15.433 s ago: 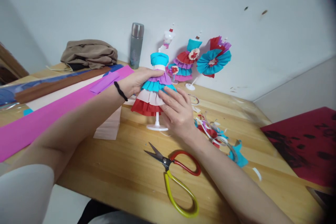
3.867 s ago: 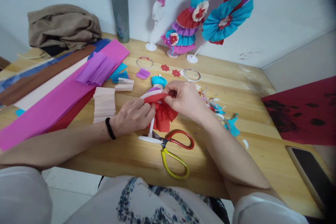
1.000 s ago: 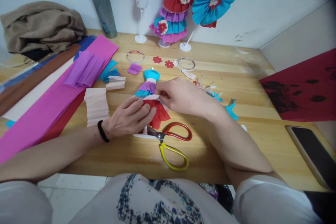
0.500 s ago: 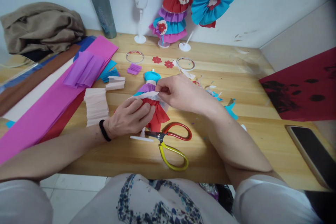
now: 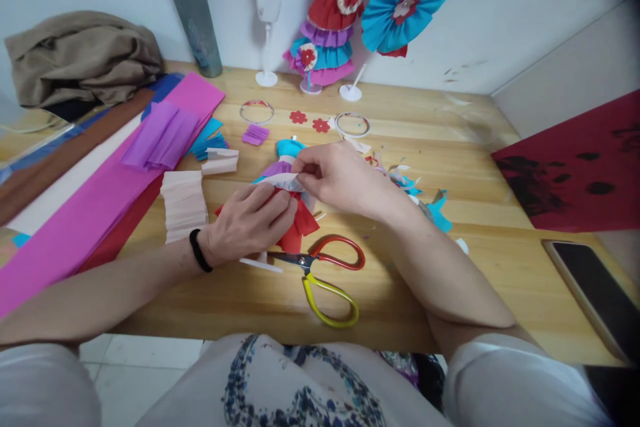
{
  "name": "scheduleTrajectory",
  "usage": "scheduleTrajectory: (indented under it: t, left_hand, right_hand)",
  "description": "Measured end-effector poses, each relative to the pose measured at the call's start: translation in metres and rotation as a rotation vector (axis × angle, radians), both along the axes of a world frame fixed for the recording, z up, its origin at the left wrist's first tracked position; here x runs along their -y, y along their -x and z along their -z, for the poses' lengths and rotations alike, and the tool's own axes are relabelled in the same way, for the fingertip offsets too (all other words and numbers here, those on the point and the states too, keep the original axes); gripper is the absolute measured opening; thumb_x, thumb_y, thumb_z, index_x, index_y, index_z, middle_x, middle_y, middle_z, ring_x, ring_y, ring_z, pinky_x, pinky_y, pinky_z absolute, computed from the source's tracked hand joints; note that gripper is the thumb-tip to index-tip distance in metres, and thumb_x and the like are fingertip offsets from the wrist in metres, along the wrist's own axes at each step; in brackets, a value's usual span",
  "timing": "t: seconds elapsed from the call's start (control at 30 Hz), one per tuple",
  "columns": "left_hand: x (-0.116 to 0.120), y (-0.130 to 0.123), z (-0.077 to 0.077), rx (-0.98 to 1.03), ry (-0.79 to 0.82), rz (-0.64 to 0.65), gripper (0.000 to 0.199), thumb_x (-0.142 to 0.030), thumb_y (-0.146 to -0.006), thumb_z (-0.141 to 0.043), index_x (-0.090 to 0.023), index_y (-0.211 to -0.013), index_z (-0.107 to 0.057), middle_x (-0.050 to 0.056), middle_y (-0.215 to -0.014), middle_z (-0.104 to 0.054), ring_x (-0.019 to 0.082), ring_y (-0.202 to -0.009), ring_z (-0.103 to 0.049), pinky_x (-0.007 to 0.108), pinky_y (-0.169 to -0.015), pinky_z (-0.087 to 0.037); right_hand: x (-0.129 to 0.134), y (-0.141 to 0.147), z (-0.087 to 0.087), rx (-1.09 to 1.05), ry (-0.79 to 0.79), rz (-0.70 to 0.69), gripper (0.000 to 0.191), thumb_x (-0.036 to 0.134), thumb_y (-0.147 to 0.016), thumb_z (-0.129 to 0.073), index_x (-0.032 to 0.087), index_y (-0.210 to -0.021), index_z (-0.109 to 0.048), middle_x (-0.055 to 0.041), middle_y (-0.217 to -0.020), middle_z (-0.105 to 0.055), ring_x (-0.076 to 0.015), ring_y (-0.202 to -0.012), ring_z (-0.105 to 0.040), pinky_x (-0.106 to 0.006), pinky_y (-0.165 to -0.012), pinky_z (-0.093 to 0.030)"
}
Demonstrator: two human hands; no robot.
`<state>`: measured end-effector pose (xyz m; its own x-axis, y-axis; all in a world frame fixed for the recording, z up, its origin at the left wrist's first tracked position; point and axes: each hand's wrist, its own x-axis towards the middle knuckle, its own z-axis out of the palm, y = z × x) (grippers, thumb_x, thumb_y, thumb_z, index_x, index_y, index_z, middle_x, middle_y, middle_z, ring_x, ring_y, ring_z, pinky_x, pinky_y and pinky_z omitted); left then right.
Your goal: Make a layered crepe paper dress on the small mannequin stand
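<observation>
A small dress form (image 5: 291,147) in a crepe-paper dress lies on the table, its top blue, with purple, blue and red (image 5: 300,227) layers below. A white paper strip (image 5: 280,180) crosses its skirt. My right hand (image 5: 333,180) pinches the strip's right end between thumb and fingertips. My left hand (image 5: 255,217), a black band at its wrist, is curled over the skirt and the strip's left part; its fingertips are partly hidden. Scissors (image 5: 306,263) with one red and one yellow handle lie just below, their blades near the form's white base (image 5: 261,265).
Crepe-paper sheets (image 5: 125,180) and a pleated cream piece (image 5: 184,207) lie at left. Behind are a bottle (image 5: 193,20), dressed forms (image 5: 327,33), tape rolls (image 5: 353,124) and red paper flowers (image 5: 299,117). Paper scraps (image 5: 440,213) and a phone (image 5: 590,293) are at right.
The dress form has tilted slightly, its base shifting left. Both hands keep their hold and have hardly moved; the strip's right end sits a little further left.
</observation>
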<state>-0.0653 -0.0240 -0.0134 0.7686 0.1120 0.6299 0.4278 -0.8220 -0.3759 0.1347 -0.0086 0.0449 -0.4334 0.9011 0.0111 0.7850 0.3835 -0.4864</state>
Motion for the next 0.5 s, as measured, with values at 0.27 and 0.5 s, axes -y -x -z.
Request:
scheduleTrajectory:
  t: [0.27,0.5]
  left_hand:
    - [-0.01,-0.01,0.001,0.004,0.062,-0.032,0.018,-0.008,-0.094,-0.051,-0.016,-0.082,-0.062,0.004,-0.075,-0.065,0.017,-0.069,-0.054,0.03,-0.058,-0.044]
    - [-0.024,-0.001,-0.003,0.05,0.143,-0.052,0.018,-0.012,-0.098,-0.045,-0.016,-0.096,-0.062,0.004,-0.086,-0.068,0.016,-0.074,-0.057,0.029,-0.06,-0.043]
  right_hand:
    - [-0.001,0.001,-0.007,0.056,0.001,0.038,0.022,0.01,-0.08,-0.047,0.02,-0.079,-0.067,-0.0026,-0.07,-0.066,-0.0158,-0.064,-0.053,-0.029,-0.06,-0.034]
    - [-0.007,0.0,-0.007,0.094,0.001,0.076,0.023,0.015,-0.086,-0.047,0.019,-0.084,-0.07,-0.0054,-0.075,-0.069,-0.0185,-0.069,-0.056,-0.031,-0.066,-0.037]
